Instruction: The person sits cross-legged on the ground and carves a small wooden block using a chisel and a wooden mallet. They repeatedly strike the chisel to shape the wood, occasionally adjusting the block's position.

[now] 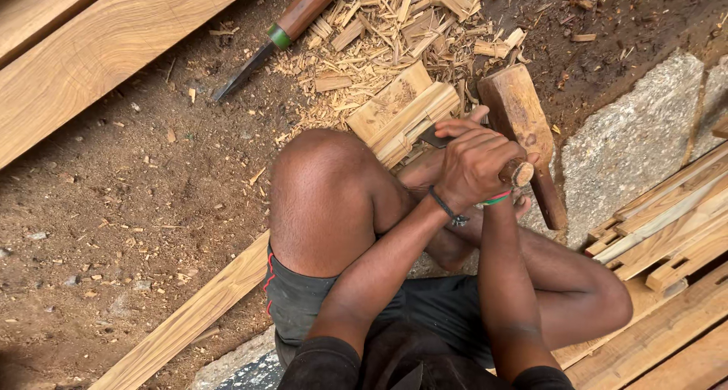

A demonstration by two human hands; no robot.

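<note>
Hands centre-right: left hand [472,162] wrapped round chisel [434,138], steadying blade on wood block [400,111] | right hand [523,196] mostly hidden, grip unclear, beside wooden mallet [523,124] | beyond: chips [394,26] | upper centre: spare chisel [280,33] lying idle

1. The floor was just bare brown dirt [129,208], scattered with little pebbles and wood flecks.
2. Far left, a couple of big pale planks [98,48] lay at an angle across the corner.
3. A heap of wood chips and shavings [394,26] sat at the far middle.
4. On the right was a rough grey stone slab [637,132], with a stack of slatted timber pieces [667,223] next to it.
5. A long narrow board [189,322] ran diagonally at near left.
6. Light was soft, even daylight, no hard shadows.
</note>
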